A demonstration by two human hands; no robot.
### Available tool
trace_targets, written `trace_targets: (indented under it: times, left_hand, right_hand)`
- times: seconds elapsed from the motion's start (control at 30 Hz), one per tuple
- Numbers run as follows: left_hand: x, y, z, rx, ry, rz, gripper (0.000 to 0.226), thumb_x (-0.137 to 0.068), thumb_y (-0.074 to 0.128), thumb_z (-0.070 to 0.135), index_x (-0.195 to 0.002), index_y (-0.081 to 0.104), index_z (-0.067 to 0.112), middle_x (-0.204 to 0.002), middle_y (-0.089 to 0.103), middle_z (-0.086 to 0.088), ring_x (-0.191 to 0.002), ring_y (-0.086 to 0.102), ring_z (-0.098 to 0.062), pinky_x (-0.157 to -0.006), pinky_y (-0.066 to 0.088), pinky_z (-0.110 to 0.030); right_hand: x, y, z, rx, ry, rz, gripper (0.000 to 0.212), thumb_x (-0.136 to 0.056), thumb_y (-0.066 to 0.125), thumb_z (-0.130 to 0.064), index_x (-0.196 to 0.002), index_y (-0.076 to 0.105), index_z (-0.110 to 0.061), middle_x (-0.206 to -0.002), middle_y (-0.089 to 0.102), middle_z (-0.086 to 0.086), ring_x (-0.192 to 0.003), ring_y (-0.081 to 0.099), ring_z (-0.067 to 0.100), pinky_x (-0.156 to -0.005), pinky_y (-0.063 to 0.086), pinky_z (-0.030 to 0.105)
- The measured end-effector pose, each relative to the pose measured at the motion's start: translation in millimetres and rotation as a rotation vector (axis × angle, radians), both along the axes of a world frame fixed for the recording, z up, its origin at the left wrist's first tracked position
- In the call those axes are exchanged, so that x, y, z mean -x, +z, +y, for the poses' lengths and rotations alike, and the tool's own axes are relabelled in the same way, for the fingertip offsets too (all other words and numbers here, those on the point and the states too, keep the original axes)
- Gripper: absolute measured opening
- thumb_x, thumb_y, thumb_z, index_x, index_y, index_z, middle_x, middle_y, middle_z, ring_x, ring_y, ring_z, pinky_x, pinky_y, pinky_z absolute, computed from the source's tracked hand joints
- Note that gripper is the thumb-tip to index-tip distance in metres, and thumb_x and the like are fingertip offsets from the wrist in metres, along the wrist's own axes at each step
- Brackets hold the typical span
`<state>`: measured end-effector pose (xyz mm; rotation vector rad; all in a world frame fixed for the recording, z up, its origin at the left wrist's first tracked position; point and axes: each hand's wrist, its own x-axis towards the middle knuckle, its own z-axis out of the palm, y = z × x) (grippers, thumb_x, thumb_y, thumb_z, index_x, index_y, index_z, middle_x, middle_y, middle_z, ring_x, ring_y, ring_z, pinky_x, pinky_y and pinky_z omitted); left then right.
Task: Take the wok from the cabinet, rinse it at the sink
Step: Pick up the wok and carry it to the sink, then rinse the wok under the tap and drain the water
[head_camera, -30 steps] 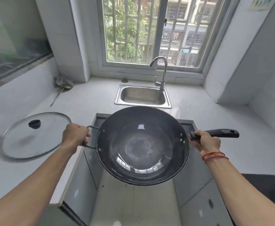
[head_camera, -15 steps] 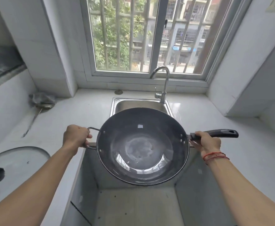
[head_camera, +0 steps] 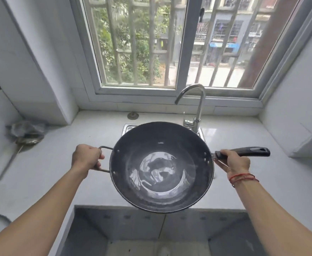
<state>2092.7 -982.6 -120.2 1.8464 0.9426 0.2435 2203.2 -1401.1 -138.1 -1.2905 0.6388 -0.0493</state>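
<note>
both hands (head_camera: pixel 86 157) (head_camera: pixel 237 162) grip wok (head_camera: pixel 160 167), overlapping sink (head_camera: pixel 128 127)

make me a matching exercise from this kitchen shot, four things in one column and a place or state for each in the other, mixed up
Things
1. wok
2. faucet
3. left hand
4. right hand

Place or state
A. grips the long black handle
B. stands just below the window
C. held up in the air, hiding most of the sink
D. grips the metal loop handle

Pairs: 1-C, 2-B, 3-D, 4-A
</note>
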Motion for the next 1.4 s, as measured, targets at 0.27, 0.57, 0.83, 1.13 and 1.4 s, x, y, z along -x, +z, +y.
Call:
trace_targets:
  times: [0.27, 0.57, 0.83, 1.13, 1.4]
  left_hand:
    - [-103, -18, 4, -0.005, 0.031, 0.061, 0.015, -0.081, 0.059, -0.001, -0.069, 0.069, -0.004, -0.071, 0.072, -0.019, -0.048, 0.059, -0.029, -0.064, 0.062, -0.054]
    - [-166, -44, 10, 0.009, 0.034, 0.126, 0.016, -0.081, 0.055, -0.003, -0.074, 0.069, -0.003, -0.074, 0.072, -0.020, -0.047, 0.056, -0.029, -0.066, 0.062, -0.055]
    - [-194, -63, 19, 0.027, 0.024, 0.161, 0.020, -0.080, 0.051, -0.001, -0.072, 0.070, -0.001, -0.075, 0.072, -0.024, -0.050, 0.058, -0.031, -0.066, 0.062, -0.056]
    - [-211, -80, 23, 0.021, 0.008, 0.216, 0.021, -0.077, 0.051, -0.005, -0.070, 0.071, 0.000, -0.075, 0.072, -0.025, -0.048, 0.059, -0.031, -0.065, 0.063, -0.051]
    - [-216, -90, 23, 0.012, 0.012, 0.246, 0.021, -0.080, 0.052, -0.007, -0.073, 0.070, 0.000, -0.076, 0.072, -0.023, -0.050, 0.058, -0.031, -0.066, 0.062, -0.053]
  right_hand:
    - [-116, -16, 6, -0.024, 0.034, 0.059, 0.011, -0.081, 0.064, 0.007, -0.074, 0.058, 0.001, -0.052, 0.064, 0.010, -0.054, 0.067, 0.020, -0.062, 0.060, 0.038]
    - [-170, -47, 16, -0.023, 0.044, 0.127, 0.010, -0.082, 0.063, 0.007, -0.075, 0.059, 0.002, -0.054, 0.064, 0.009, -0.055, 0.066, 0.018, -0.061, 0.061, 0.036]
    - [-187, -63, 24, -0.016, 0.024, 0.167, 0.012, -0.083, 0.063, 0.008, -0.074, 0.058, 0.002, -0.052, 0.065, 0.007, -0.051, 0.066, 0.015, -0.064, 0.062, 0.039]
    - [-200, -87, 25, -0.043, 0.014, 0.220, 0.005, -0.083, 0.065, 0.007, -0.085, 0.061, 0.005, -0.068, 0.068, 0.015, -0.061, 0.069, 0.021, -0.062, 0.062, 0.038]
    - [-204, -101, 27, -0.072, -0.020, 0.251, 0.021, -0.081, 0.065, 0.011, -0.100, 0.058, 0.008, -0.066, 0.068, 0.017, -0.072, 0.068, 0.027, -0.059, 0.061, 0.041]
